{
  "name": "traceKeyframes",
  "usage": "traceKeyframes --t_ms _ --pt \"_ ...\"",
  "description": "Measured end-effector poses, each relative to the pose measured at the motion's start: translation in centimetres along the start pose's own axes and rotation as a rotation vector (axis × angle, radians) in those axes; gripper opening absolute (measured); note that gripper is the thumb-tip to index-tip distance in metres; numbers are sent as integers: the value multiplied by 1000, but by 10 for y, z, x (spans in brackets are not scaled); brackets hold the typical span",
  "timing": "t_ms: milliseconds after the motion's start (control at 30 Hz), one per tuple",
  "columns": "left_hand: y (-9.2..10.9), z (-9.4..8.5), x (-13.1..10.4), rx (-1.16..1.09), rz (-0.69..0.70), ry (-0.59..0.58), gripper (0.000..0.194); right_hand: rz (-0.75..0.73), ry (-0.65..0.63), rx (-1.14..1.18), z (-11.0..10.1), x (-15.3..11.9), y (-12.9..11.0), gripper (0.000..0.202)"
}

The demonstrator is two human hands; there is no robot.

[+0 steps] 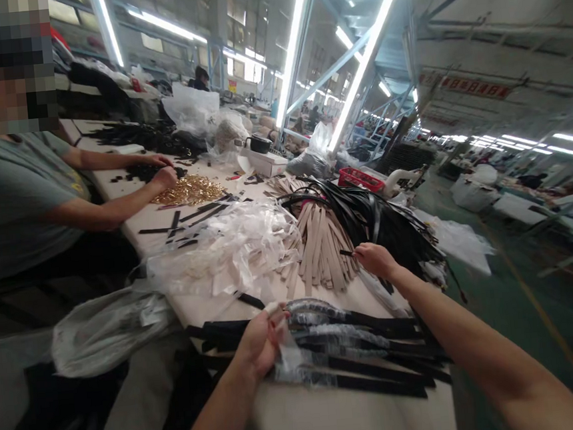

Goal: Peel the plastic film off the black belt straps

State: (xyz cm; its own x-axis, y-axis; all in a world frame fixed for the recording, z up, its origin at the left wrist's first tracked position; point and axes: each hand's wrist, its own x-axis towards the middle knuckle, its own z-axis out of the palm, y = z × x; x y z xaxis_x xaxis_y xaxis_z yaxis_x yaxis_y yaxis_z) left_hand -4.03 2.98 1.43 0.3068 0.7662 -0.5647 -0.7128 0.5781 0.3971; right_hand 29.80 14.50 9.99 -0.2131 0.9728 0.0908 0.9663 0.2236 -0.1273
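Observation:
My left hand [263,341] is closed at the near side of the table, its fingers curled on a piece of clear plastic wrap [289,354] that hangs beside the palm. Directly right of it lie several black straps [375,376], with clear plastic around their middles. Farther up and to the right, my right hand [375,261] pinches a black strap, whose short dark end [347,253] sticks out to the left; the rest is hidden. Behind that hand is a big heap of black straps [392,222]. A fan of beige straps [322,245] spreads to its left.
Loose clear plastic bags [248,238] cover the table's middle. At the left a co-worker's hands [165,175] are over a pile of gold-coloured metal pieces [194,190]. A red basket [360,178] and a white box [264,161] stand farther back. The table's edge [453,401] borders a green floor.

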Motion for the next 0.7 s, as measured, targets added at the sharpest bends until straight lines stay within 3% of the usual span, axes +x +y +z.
traceKeyframes --t_ms 100,200,300,367,433,567,633,700 --pt "-19 6 2 33 44 -20 12 53 141 60 -33 -24 -25 27" --pt "-26 5 9 69 101 9 14 135 194 235 -66 -81 -62 39" --pt "-28 0 16 104 174 34 18 279 -98 953 -72 -156 -113 34" --pt "-30 -2 18 135 226 34 21 390 -167 1264 -47 -193 -148 34" --pt "-33 -3 17 172 269 28 23 466 -153 1419 -4 -211 -179 39" --pt "-38 4 11 246 336 17 24 660 -51 1580 83 -204 -218 50" --pt "-38 8 7 271 374 8 26 672 -4 1520 105 -196 -228 49" --pt "-37 9 0 262 381 -3 30 650 38 1460 113 -191 -234 47"
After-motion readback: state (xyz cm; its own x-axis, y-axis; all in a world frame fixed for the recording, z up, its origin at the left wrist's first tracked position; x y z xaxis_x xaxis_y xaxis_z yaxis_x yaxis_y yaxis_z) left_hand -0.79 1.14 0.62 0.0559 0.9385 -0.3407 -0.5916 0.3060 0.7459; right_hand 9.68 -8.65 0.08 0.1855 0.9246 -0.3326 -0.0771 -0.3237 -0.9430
